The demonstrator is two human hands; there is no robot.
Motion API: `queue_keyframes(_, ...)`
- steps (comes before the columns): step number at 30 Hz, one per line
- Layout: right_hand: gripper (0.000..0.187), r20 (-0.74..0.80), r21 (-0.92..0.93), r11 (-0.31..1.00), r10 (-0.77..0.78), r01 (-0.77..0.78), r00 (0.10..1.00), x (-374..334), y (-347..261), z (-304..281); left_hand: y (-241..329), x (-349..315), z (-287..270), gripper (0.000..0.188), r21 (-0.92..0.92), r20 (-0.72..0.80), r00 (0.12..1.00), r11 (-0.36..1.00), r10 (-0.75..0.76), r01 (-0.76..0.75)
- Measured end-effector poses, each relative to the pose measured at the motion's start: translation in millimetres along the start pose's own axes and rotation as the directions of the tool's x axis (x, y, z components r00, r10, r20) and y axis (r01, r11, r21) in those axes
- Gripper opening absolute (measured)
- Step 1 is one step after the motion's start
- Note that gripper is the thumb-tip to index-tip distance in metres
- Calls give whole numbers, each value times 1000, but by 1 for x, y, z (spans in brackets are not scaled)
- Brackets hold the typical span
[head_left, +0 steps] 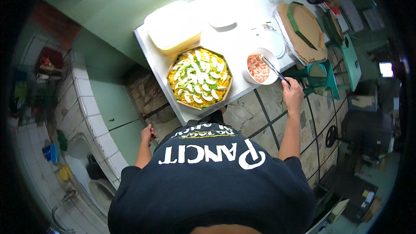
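Observation:
My right hand [293, 93] is closed round the dark handle of metal tongs [274, 68]. The tongs' tips reach into a white round tub [268, 80] at the table's front edge, among pinkish-orange pieces that look like shrimp [256, 66]. To the left of the tub sits an octagonal tray [231, 84] of yellow-orange food, topped with white egg slices [200, 78] and chopped greens. My left hand [148, 134] hangs low beside my body, off the table's left corner, with its fingers curled in and no object showing in it.
The white table [238, 39] carries a large pale container [173, 26] behind the tray, a white dish [222, 20] and a pale round lid [273, 43]. Octagonal cardboard trays [303, 32] are stacked at right, above a green stool [318, 76]. A tiled sink [82, 147] lies left.

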State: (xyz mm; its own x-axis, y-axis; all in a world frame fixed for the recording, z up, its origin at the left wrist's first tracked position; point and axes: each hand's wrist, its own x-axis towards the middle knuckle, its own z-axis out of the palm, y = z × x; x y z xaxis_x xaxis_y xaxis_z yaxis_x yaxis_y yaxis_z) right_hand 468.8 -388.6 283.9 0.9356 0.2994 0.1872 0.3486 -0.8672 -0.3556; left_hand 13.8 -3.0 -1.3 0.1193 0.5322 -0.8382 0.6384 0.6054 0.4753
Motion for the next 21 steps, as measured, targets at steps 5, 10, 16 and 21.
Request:
queue_keyframes(5,19,-11,368,905,-227,215,974,-21,-56,46,-5,14,-6,32,-31,-11,999,999,-37,37)
queue_keyframes(10,21,-79,5,864,-501,503,862,-18,-80,94,-12,-2,-14,33,-40,-4,1000,999,8,-8)
queue_keyframes(16,21,-10,-73,820,-569,567,822,1,-63,100,-25,-19,-8,32,-20,-40,998,998,-54,53)
queue_keyframes(21,23,66,54,923,-384,381,921,-2,-56,84,-46,-14,-17,33,30,-2,998,998,-58,58)
